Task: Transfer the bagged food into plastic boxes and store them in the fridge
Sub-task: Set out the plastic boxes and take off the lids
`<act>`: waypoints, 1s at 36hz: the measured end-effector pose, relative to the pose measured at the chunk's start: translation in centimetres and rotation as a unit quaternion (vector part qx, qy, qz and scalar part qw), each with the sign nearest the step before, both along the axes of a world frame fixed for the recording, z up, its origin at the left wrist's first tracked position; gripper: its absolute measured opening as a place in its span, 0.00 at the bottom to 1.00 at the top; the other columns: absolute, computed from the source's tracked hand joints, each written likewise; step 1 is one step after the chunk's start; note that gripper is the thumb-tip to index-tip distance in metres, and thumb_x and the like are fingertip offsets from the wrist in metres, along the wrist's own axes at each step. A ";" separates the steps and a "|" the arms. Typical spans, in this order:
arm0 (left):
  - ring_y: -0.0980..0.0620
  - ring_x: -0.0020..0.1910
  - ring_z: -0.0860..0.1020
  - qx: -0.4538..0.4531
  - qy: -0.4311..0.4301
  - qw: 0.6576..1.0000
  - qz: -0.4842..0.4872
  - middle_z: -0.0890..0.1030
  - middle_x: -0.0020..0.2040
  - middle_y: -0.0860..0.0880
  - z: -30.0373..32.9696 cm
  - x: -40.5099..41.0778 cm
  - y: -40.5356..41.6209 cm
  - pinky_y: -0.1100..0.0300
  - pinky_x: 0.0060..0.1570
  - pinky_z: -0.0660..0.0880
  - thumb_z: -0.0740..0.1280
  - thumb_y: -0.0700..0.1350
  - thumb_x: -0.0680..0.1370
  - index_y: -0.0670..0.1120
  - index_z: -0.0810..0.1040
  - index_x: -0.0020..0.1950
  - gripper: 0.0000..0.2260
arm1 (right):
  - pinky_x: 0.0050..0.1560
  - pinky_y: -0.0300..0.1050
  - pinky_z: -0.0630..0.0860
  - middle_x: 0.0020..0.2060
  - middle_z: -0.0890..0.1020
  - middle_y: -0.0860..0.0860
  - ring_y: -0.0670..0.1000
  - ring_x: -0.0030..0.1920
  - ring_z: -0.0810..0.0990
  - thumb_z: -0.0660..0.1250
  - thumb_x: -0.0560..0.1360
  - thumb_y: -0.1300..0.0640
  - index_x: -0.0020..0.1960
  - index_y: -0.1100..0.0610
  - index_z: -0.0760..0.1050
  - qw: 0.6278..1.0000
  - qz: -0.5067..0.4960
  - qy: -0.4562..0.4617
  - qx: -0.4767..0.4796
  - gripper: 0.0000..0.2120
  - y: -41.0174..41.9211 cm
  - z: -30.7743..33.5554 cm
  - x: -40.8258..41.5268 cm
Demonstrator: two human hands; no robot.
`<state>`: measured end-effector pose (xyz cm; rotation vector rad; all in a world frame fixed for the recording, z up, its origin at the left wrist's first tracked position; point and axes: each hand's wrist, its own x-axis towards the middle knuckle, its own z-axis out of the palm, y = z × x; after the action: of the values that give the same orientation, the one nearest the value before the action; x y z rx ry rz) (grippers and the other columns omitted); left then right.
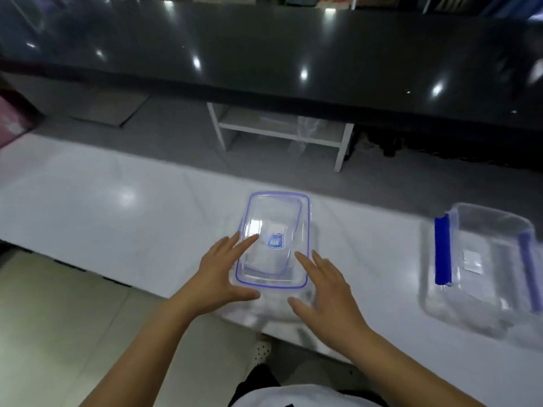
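Note:
A clear plastic box lid with a blue rim (pixel 273 218) and a blue label lies over a clear box on the white table (pixel 117 218), near its front edge. My left hand (pixel 223 268) rests with straight fingers on the lid's left side, thumb under its near corner. My right hand (pixel 323 292) hovers at the lid's right near corner with fingers spread; whether it touches the lid is unclear. A second clear box (pixel 482 268) with blue clip flaps stands open at the right. No bagged food is visible.
Beyond the table a white low shelf (pixel 282 133) stands on the grey floor, with a clear bag on it. A long black glossy counter (pixel 264 60) runs across the back. A pink object sits at the far left edge.

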<state>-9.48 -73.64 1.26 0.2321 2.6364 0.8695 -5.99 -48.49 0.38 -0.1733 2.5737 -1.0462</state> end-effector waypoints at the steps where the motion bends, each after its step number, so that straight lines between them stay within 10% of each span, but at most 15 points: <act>1: 0.52 0.80 0.49 0.000 0.001 1.000 -0.010 0.51 0.82 0.60 -0.4 -0.9 -0.8 0.45 0.78 0.55 0.78 0.63 0.66 0.72 0.49 0.77 0.49 | 0.78 0.51 0.50 0.80 0.49 0.41 0.49 0.80 0.46 0.66 0.76 0.38 0.75 0.29 0.46 1.000 -0.010 0.005 0.008 0.36 -0.9 -0.3 -0.3; 17: 0.45 0.80 0.50 -0.055 0.035 0.990 -0.122 0.52 0.82 0.53 -6.2 -7.0 -5.2 0.46 0.77 0.50 0.62 0.75 0.62 0.65 0.47 0.79 0.49 | 0.77 0.54 0.43 0.81 0.52 0.44 0.53 0.80 0.42 0.62 0.78 0.38 0.78 0.35 0.45 0.985 -0.135 0.033 0.107 0.35 -7.7 -5.7 -1.4; 36: 0.44 0.80 0.51 -0.071 0.029 0.990 -0.117 0.56 0.81 0.50 -5.3 -8.4 -4.0 0.47 0.76 0.50 0.73 0.66 0.69 0.60 0.53 0.80 0.46 | 0.77 0.55 0.46 0.81 0.51 0.47 0.55 0.80 0.44 0.63 0.78 0.39 0.79 0.36 0.45 0.977 -0.154 0.014 0.144 0.37 -7.9 -5.9 -3.5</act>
<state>-17.85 -77.67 -4.02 0.5237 2.6415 0.6054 -9.47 -56.36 -5.51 0.2947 2.8006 -0.7548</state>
